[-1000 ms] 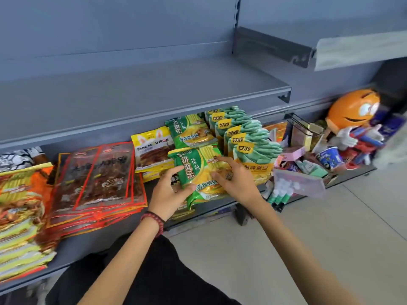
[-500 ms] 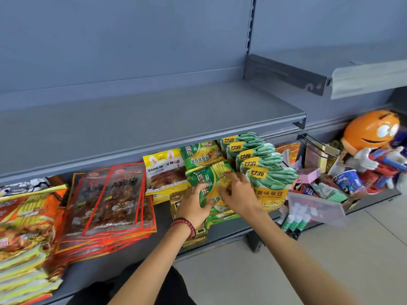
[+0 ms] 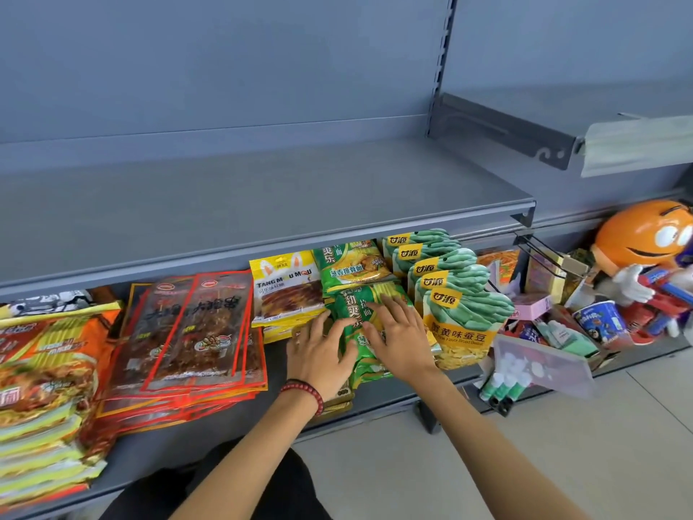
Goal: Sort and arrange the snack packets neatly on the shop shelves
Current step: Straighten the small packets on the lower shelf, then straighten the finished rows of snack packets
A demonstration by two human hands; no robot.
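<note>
- The green packet (image 3: 348, 300) lies on top of a small pile on the lower shelf (image 3: 157, 448), between the yellow packet (image 3: 285, 294) and the row of teal bean pouches (image 3: 463, 294).
- The left hand (image 3: 322, 350) and the right hand (image 3: 401, 339) both rest on it with fingers straight and spread. They press down and grasp nothing.
- Risk: the pile under the packet looks uneven, with green and brown packets (image 3: 337, 401) poking out at the front edge. When the palms lift, the slick wrapper may slide forward and off the shelf.
- Risk: the right hand sits just beside the front bean pouch. A sideways nudge could tip the upright row like dominoes.
- Risk: hard pressing may crush the brittle contents.
- Half a second ago both hands pinched the packet by its sides, with fingers curled round its edges. Now they are released and flat on its face.
- The packet has gone from tilted in the grip to lying level on the pile, and the view has shifted slightly.
</note>
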